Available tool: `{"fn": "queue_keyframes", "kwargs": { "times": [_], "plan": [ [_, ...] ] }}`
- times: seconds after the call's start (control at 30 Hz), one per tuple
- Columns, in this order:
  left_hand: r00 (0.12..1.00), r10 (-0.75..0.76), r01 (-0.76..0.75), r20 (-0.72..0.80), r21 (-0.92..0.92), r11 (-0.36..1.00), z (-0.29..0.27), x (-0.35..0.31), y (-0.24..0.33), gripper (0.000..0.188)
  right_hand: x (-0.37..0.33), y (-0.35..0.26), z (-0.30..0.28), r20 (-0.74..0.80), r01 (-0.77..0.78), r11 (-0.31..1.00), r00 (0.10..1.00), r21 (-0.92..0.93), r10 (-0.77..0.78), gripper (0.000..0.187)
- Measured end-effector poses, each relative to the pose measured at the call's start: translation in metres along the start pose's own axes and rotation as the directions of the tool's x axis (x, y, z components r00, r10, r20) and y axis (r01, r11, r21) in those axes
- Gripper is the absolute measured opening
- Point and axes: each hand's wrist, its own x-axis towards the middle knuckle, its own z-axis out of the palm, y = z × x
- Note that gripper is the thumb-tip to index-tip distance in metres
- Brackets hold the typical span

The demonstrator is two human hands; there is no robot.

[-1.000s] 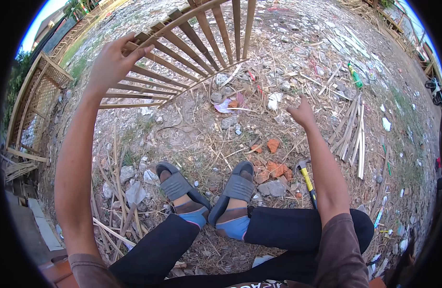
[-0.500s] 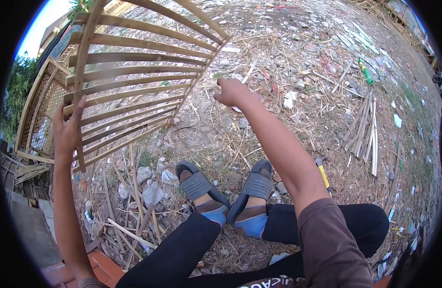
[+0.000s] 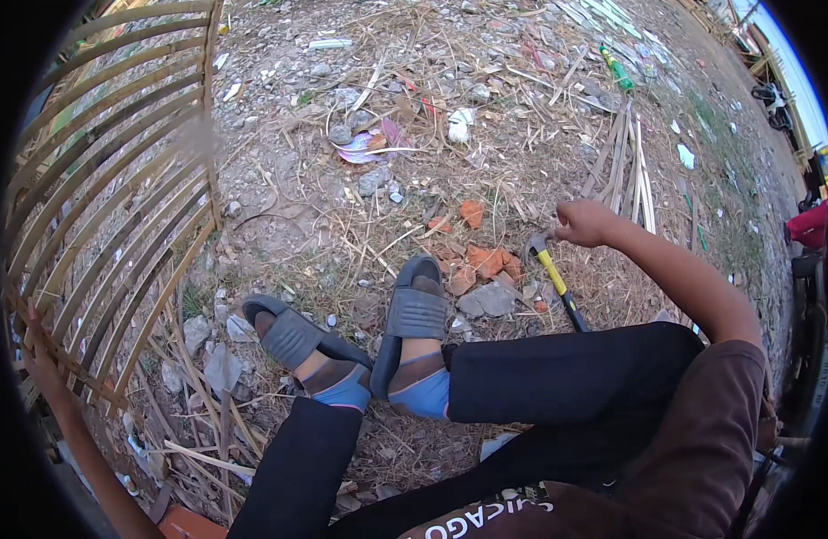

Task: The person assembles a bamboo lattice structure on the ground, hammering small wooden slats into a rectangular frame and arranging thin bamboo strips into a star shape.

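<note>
grips the slatted wooden panel at the far left with the fingers of the left hand; keeps the right hand curled near the hammer on littered ground, cannot tell if grasping anything.

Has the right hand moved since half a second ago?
Yes, rightward and toward the body: the right hand was left of the white scrap on the ground, and is now right of it.
</note>
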Motion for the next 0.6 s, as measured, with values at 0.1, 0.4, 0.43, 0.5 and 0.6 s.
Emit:
{"fn": "queue_keyframes", "kwargs": {
  "times": [0.1,0.4,0.43,0.5,0.6],
  "plan": [
    [1.000,-0.030,0.030,0.000,0.027,0.999,-0.002,0.008,-0.009,0.070,-0.041,0.008,0.068,0.164,0.115,0.991,0.979,0.069,-0.125,0.062],
    [0.999,0.023,-0.022,0.032,-0.035,0.999,0.022,-0.025,0.012,0.073,-0.027,-0.016,0.082,0.122,-0.154,0.981,0.983,0.121,0.139,0.051],
    [0.998,0.050,-0.047,0.035,-0.066,0.997,0.014,-0.028,0.018,0.073,-0.029,-0.020,0.072,0.138,-0.159,0.977,0.981,0.145,0.139,0.050],
    [0.995,0.096,-0.090,0.022,-0.173,0.981,0.024,-0.043,0.027,0.067,-0.031,-0.002,0.069,-0.051,-0.150,0.970,0.985,0.190,0.162,0.047],
    [0.999,-0.043,0.044,0.012,-0.109,0.993,0.021,-0.046,0.037,0.059,-0.044,0.018,0.044,-0.249,-0.093,0.996,0.965,-0.015,0.086,0.041]
  ]
}}
